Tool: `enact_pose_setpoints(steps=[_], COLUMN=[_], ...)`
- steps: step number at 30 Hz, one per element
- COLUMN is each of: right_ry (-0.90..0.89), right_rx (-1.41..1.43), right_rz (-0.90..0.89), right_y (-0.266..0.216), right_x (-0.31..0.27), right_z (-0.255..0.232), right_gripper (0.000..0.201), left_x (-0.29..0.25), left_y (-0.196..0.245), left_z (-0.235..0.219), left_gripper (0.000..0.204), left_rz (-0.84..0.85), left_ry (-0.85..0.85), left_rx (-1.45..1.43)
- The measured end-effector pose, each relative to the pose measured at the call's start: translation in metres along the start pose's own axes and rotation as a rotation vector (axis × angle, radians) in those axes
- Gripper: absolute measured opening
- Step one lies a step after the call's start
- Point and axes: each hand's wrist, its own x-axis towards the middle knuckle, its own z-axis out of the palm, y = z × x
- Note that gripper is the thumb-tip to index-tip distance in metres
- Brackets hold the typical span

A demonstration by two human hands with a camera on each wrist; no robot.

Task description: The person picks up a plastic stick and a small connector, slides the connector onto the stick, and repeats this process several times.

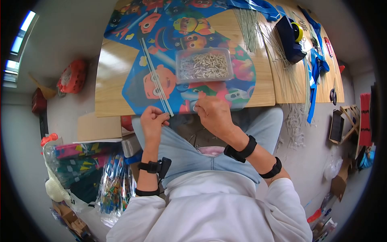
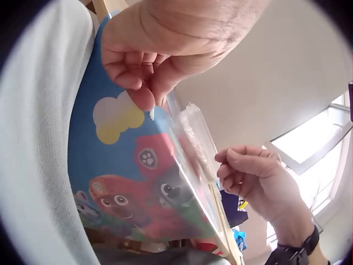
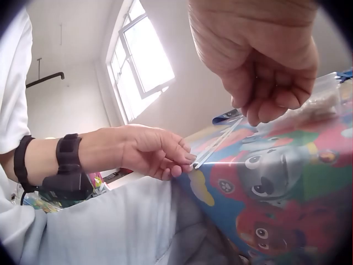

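Thumb and index finger of my left hand pinch a thin white piece; only its short tip shows in the left wrist view. Right beside those fingertips are the near ends of several long, thin white sticks lying on the printed sheet. My right hand hovers over the sheet's near edge, fingers curled in and thumb against them. A pale speck shows at its fingertips in the head view; I cannot tell whether it is something held. A clear plastic box of small pale pegs stands beyond it.
The wooden table continues to the right, with bundled thin sticks, a tape dispenser, blue ribbon and scissors. At the lower left lie plastic-wrapped packets and a cardboard box.
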Motion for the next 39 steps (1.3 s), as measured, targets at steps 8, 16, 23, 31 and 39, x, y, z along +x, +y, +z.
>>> enact_pose_setpoints(steps=[8, 16, 23, 31, 39], right_ry=[-0.069, 0.531, 0.751, 0.567, 0.45], right_rx=[0.292, 1.309, 0.756, 0.54, 0.588], right_rz=[0.182, 0.411, 0.345, 0.585, 0.627], right_y=[-0.002, -0.022, 0.013, 0.041, 0.051], right_x=[0.004, 0.068, 0.024, -0.043, -0.063], right_z=[-0.007, -0.096, -0.204, -0.195, -0.176], right_gripper=[0.016, 0.041, 0.028, 0.029, 0.024], left_x=[-0.03, -0.066, 0.013, 0.101, 0.108], left_y=[0.041, 0.078, 0.116, 0.099, 0.091], left_z=[0.016, 0.103, 0.133, 0.164, 0.169], left_gripper=[0.018, 0.012, 0.009, 0.013, 0.015], left_rz=[0.221, 0.538, 0.784, 0.862, 0.811], left_ry=[-0.026, -0.514, -0.563, -0.567, -0.505], left_rx=[-0.191, 0.246, 0.422, 0.786, 0.876])
